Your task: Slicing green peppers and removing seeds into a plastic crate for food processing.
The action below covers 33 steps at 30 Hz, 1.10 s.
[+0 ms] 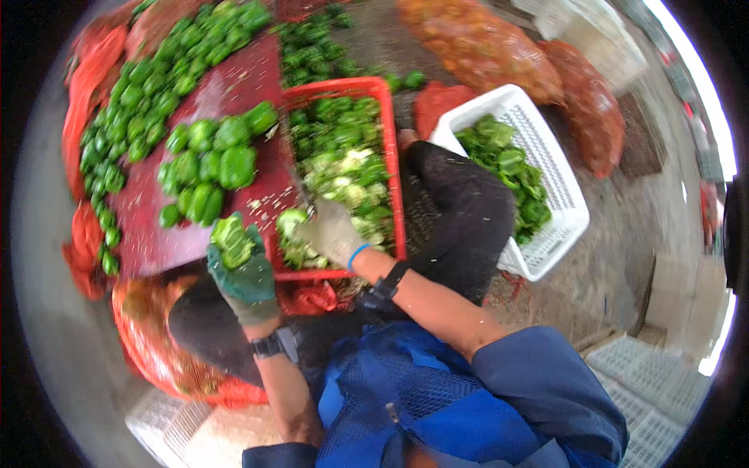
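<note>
Blue vest (382,382) fills the near edge, and beyond it our green-gloved left hand (242,274) grasps an opened pepper (232,242) by the near side of the red board (140,209). Our pale-gloved right hand (334,232) is over the red crate (395,171), close to a pale green piece (290,221); blur keeps us from telling whether it grasps anything. We judge the step in hand to be coring, with scraps (343,175) going into that crate; the next move probably calls for setting the cleaned pepper aside, perhaps among the cut pieces (511,165) in the white crate (540,131). Our right leg (468,203) stands between both crates, obstructing that reach. Whole peppers (207,164) lie heaped on the board, and full net sacks (484,51) lie beyond the white crate.
</note>
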Motion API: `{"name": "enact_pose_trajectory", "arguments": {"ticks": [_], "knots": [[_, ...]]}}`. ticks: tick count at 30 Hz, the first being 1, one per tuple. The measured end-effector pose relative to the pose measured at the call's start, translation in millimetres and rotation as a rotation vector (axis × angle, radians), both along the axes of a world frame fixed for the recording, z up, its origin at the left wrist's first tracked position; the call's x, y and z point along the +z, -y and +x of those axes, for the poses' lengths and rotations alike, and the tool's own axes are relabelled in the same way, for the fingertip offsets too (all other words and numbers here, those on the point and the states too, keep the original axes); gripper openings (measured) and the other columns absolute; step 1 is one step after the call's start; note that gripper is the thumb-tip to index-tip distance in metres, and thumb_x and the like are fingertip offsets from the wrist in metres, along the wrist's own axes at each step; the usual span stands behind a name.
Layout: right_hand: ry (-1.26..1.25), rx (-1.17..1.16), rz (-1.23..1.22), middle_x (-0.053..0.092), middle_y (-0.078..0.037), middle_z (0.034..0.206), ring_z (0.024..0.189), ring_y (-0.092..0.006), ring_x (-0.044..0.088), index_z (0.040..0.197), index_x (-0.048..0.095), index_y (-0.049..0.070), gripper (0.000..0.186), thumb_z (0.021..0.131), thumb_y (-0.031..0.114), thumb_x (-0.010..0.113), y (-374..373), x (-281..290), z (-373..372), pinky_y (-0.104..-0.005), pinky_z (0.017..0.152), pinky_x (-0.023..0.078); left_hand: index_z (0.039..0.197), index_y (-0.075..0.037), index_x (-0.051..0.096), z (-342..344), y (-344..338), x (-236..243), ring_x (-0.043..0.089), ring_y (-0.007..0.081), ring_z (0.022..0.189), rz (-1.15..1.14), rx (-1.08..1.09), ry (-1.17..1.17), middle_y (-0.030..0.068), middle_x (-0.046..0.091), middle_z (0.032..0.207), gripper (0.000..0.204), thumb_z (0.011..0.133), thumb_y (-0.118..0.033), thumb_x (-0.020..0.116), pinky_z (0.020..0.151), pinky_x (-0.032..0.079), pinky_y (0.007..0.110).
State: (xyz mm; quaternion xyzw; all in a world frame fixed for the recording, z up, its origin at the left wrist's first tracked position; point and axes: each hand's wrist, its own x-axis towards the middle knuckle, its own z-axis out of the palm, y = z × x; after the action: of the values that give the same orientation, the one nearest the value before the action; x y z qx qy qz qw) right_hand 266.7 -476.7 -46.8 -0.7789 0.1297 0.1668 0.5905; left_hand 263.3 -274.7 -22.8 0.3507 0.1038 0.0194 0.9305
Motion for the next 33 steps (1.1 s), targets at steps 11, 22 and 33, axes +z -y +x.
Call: {"name": "enact_pose_trajectory", "arguments": {"ticks": [11, 22, 33], "knots": [[0.084, -0.722, 1.086, 0.073, -0.016, 0.113, 0.104, -0.0289, 0.068, 0.125, 0.068, 0.001, 0.034, 0.103, 0.027, 0.064, 53, -48, -49, -0.0424, 0.091, 0.058, 0.164, -0.003, 0.045, -37, 242, 98, 0.054, 0.0271, 0.145, 0.913, -0.398, 0.589, 0.0134, 0.053, 0.162, 0.057, 0.109, -0.014, 0.06, 0.12, 0.046, 0.042], [0.549, 0.226, -0.236, 0.075, -0.028, 0.106, 0.105, -0.0474, 0.073, 0.115, 0.074, 0.001, 0.051, 0.084, 0.039, 0.083, 130, 52, -45, -0.0526, 0.092, 0.058, 0.144, -0.008, 0.062, -12, 88, -13, 0.078, 0.0277, 0.098, 0.285, -0.861, -0.323, 0.011, 0.075, 0.127, 0.057, 0.116, -0.055, 0.044, 0.08, 0.067, 0.042], [0.326, -0.08, -0.345, 0.069, -0.025, 0.085, 0.085, -0.0458, 0.07, 0.09, 0.061, 0.0, 0.045, 0.089, 0.04, 0.083, 58, 26, -53, -0.0539, 0.076, 0.054, 0.158, -0.003, 0.049, -61, 74, -46, 0.067, 0.0191, 0.119, 0.881, -0.549, 0.256, 0.0075, 0.066, 0.138, 0.079, 0.087, 0.007, 0.082, 0.102, 0.058, 0.032]]}}
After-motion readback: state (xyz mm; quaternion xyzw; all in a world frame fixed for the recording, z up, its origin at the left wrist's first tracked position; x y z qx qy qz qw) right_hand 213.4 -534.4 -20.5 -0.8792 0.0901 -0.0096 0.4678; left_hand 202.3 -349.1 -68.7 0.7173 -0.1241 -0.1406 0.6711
